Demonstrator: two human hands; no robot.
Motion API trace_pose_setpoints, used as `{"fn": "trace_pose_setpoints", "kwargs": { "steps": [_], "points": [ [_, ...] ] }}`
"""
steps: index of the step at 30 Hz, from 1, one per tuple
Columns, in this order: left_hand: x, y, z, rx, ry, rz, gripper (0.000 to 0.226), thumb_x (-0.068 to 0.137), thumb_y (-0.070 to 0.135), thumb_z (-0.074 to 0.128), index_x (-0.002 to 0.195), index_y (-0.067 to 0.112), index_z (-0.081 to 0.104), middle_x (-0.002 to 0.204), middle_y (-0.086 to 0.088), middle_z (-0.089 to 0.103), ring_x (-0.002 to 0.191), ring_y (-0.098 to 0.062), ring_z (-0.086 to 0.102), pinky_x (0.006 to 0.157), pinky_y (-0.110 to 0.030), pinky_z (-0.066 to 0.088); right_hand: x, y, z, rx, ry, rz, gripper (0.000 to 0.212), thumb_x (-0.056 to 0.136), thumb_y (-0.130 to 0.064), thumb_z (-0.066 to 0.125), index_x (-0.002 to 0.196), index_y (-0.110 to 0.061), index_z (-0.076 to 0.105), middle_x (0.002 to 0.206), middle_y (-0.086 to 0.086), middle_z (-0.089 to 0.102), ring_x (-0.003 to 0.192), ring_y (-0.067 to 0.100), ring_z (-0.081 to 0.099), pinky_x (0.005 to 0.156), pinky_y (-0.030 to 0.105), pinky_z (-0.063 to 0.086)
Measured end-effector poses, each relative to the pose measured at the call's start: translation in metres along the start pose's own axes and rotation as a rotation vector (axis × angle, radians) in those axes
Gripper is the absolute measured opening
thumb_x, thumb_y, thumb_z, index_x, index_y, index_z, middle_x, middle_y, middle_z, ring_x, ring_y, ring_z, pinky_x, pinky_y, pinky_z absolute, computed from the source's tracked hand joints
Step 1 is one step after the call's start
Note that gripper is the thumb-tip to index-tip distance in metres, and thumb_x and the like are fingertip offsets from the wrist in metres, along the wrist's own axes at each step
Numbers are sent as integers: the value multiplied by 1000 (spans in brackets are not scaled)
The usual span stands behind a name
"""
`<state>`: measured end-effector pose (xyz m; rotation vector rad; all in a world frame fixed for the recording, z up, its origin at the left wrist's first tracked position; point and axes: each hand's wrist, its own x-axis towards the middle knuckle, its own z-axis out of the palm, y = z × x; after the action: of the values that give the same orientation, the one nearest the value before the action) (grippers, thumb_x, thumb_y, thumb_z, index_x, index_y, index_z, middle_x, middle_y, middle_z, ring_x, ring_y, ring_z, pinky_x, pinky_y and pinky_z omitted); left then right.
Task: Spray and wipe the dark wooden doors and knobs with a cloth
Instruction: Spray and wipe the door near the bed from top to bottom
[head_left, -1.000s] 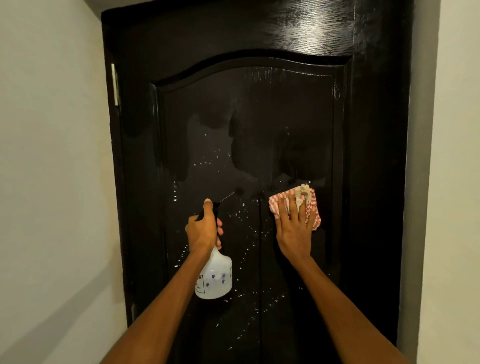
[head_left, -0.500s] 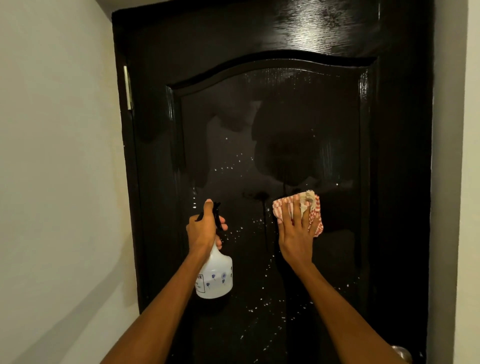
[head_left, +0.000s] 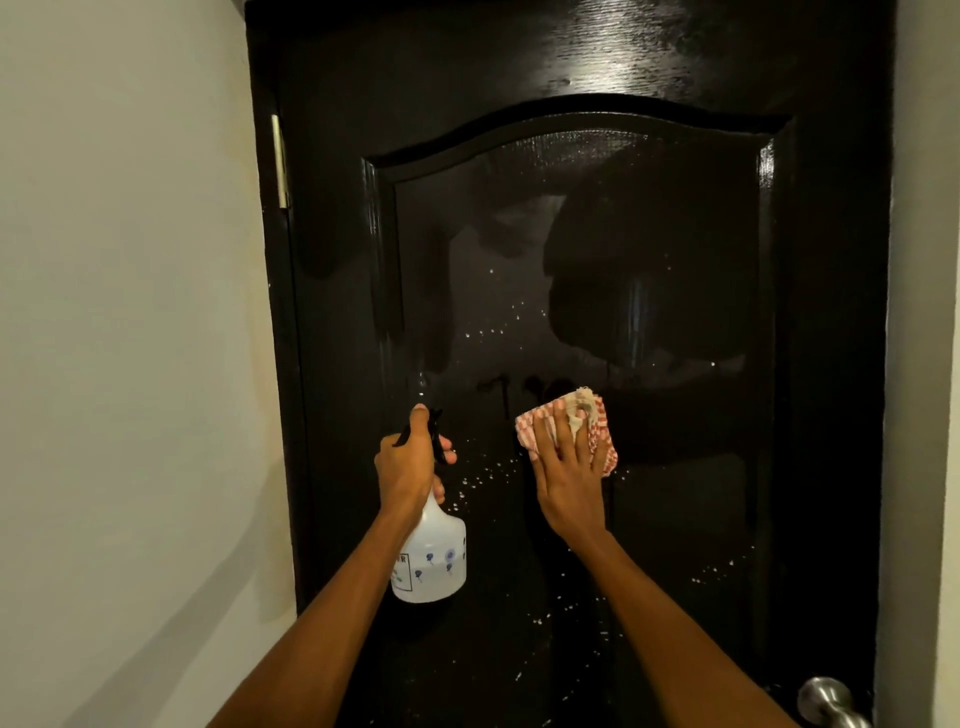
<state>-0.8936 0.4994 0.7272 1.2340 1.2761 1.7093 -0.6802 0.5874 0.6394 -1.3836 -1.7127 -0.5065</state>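
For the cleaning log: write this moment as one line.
left hand grips spray bottle | right hand presses checked cloth flat on door panel | droplets on panel | knob untouched

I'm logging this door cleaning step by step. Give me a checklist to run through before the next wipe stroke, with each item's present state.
1. Red-and-white checked cloth flat against the dark wooden door: ok.
2. Right hand pressing the cloth with straight fingers: ok.
3. Left hand has a firm grip on the white plastic spray bottle: ok.
4. Spray droplets on the panel to wipe: ok.
5. Round silver metal knob wiped: cannot tell.
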Motion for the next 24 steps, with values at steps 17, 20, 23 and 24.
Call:
{"fn": "trace_pose_setpoints", "kwargs": {
  "steps": [17, 20, 23, 24],
  "points": [
    [22, -1, -50, -4, -18, 30, 65, 104, 60, 45, 89, 3, 74, 81, -13, 77, 36, -17, 51, 38, -26, 44, 46, -73, 27, -268, 35, -500, 62, 103, -44, 35, 162, -31, 19, 170, 0, 4, 155, 29, 4, 123, 60, 10],
    [26, 2, -55, -26, -57, 40, 66, 103, 61, 46, 90, 3, 74, 83, -13, 78, 38, -19, 52, 40, -28, 44, 88, -77, -1, -356, 77, -578, 60, 103, -51, 39, 159, -34, 27, 169, 0, 17, 154, 29, 17, 122, 62, 10],
    [30, 6, -61, -101, -95, 33, 67, 103, 62, 46, 92, 2, 74, 85, -14, 79, 39, -21, 51, 41, -29, 44, 127, -65, -39, -326, 238, -405, 61, 100, -56, 47, 156, -33, 37, 166, 3, 26, 152, 34, 26, 117, 70, 15],
    [32, 10, -63, -121, -98, 30, 67, 103, 61, 45, 92, 2, 74, 84, -14, 79, 39, -20, 51, 41, -28, 43, 141, -58, -55, -313, 287, -317, 62, 100, -57, 44, 157, -34, 34, 168, 2, 22, 152, 34, 23, 118, 70, 13]
  ]
}}
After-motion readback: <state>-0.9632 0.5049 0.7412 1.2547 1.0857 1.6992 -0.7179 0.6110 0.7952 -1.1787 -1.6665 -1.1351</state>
